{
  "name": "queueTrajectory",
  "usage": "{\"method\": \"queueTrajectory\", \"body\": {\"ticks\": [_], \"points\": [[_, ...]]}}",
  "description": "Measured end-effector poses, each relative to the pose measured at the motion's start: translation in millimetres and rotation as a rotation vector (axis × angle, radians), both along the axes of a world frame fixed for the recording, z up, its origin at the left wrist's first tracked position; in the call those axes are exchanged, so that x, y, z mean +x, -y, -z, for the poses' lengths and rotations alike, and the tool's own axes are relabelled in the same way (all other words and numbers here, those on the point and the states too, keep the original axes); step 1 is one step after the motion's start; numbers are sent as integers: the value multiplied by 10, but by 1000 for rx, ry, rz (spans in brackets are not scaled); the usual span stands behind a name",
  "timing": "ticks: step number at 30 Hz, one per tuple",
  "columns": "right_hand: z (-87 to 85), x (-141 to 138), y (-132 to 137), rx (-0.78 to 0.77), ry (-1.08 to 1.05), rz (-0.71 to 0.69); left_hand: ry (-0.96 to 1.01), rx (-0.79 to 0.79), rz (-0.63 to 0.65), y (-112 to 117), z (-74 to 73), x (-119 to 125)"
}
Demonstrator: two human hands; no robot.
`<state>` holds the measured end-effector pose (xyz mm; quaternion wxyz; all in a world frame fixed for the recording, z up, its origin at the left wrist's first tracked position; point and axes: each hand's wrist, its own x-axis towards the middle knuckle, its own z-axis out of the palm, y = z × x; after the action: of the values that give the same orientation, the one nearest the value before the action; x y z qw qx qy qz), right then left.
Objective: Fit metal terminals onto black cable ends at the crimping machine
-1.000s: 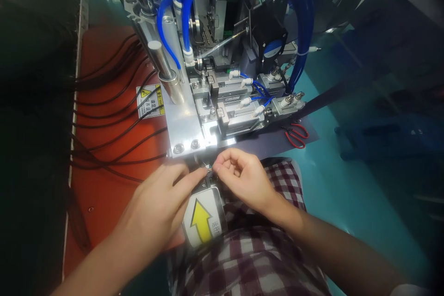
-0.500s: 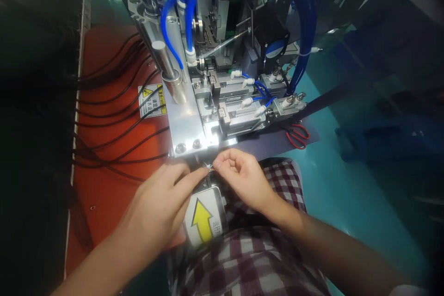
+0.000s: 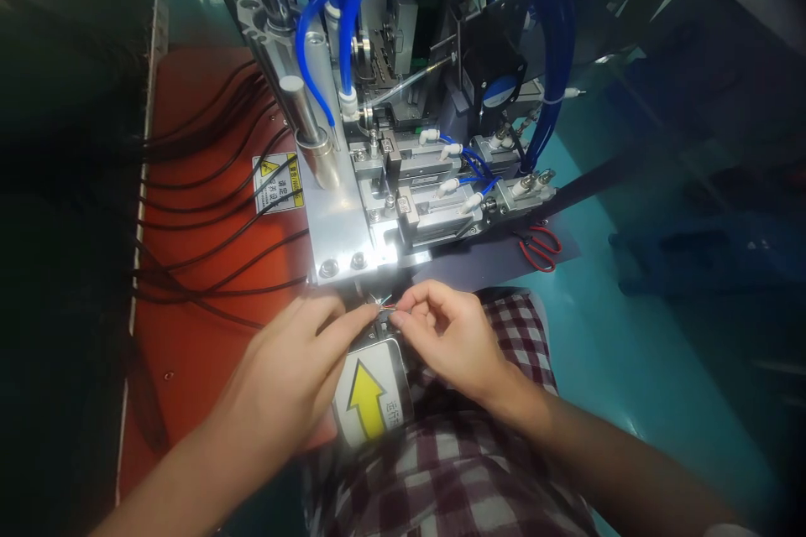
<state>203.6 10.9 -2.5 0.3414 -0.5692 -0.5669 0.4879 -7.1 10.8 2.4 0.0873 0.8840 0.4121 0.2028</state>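
Note:
Thin wires (image 3: 388, 306), some reddish and some pale, stretch between my fingertips just below the front corner of a metal machine plate (image 3: 343, 243). My left hand (image 3: 302, 352) pinches the wires between thumb and forefinger from the left; its other fingers are mostly hidden. From the right, my right hand (image 3: 450, 336) pinches the loose wire ends with thumb and forefinger, the remaining fingers curled. Below the fingertips lies a white label (image 3: 371, 394) with a yellow arrow, partly behind my left hand. Where the wires run past my left hand is hidden.
The machine with its small pneumatic cylinders (image 3: 434, 214) and thick blue hoses (image 3: 557, 42) stands directly ahead. Several black cables (image 3: 220, 260) cross the orange-red surface (image 3: 201, 386) on the left. Red-handled pliers (image 3: 540, 249) lie on the right, on a dark mat (image 3: 484, 267).
My right hand has shifted slightly to the right and down, so more of the wires shows between the fingertips. My left hand has stayed almost still.

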Motion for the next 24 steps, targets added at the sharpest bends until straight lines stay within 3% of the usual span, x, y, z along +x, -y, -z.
{"method": "queueTrajectory", "body": {"ticks": [8, 19, 24], "points": [[-6, -18, -51, 160, 115, -62, 12, 46, 2, -28, -36, 38], [-77, -28, -117, -33, 95, -63, 9, 49, 5, -16, -6, 33], [-164, -39, -217, -254, 18, -40, -19, 53, 4, -5, -14, 27]]}}
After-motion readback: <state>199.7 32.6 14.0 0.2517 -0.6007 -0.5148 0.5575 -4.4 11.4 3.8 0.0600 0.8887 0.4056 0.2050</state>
